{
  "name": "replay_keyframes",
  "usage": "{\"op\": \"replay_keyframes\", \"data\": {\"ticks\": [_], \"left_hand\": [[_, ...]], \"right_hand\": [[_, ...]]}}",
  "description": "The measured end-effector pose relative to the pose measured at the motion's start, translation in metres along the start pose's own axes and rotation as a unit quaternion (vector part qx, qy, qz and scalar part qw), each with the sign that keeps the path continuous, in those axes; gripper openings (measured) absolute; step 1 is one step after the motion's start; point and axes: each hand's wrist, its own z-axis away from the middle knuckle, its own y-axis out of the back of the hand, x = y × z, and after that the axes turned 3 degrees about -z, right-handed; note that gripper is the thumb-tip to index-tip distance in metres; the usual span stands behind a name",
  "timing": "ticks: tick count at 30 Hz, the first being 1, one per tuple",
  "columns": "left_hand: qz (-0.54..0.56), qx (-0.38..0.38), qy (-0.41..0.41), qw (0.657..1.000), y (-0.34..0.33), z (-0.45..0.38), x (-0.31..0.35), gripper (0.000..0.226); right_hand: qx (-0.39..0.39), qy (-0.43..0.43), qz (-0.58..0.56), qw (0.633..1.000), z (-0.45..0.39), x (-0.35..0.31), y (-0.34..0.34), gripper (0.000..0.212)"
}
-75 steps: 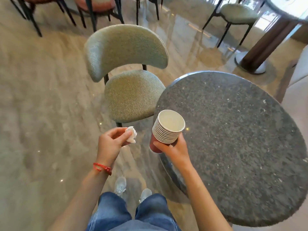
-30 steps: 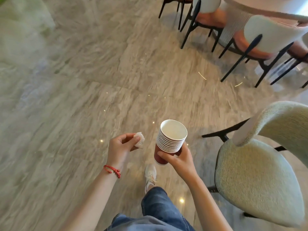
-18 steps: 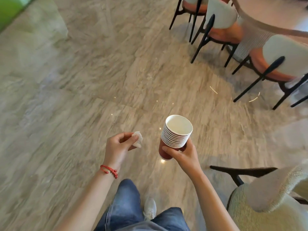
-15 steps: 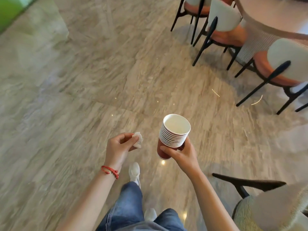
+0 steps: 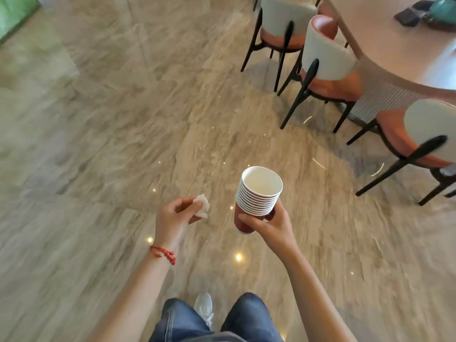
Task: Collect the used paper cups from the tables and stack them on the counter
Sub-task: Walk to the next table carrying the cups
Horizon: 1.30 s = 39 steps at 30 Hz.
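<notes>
**Carrying the stack across the floor**

The right hand (image 5: 269, 224) grips the nested paper cups (image 5: 257, 197) low on their red base; the left hand (image 5: 176, 217) pinches a crumpled tissue (image 5: 202, 205). Keep the stack upright; no worktop is within reach.

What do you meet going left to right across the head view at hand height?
Red bracelet → left hand → crumpled tissue → stack of paper cups → right hand → chair with the orange seat.
</notes>
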Motion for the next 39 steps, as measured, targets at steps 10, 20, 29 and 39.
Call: {"op": "replay_keyframes", "data": {"ticks": [10,20,29,39], "left_hand": [[0.006,-0.033,0.008,0.999,-0.104,-0.208,0.052,0.011],[0.012,0.003,-0.017,1.000,-0.193,-0.405,0.110,0.016],[0.026,0.010,-0.018,0.999,-0.225,-0.608,0.164,0.005],[0.022,-0.011,-0.023,0.999,-0.264,-0.842,0.263,0.011]], "right_hand": [[0.011,-0.006,-0.005,1.000,-0.222,-0.026,0.015,0.056],[-0.030,0.023,0.004,0.999,-0.468,-0.072,0.021,0.053],[-0.049,0.022,0.006,0.999,-0.678,-0.104,-0.029,0.057],[-0.039,0.013,0.009,0.999,-0.901,-0.165,-0.084,0.059]]}}
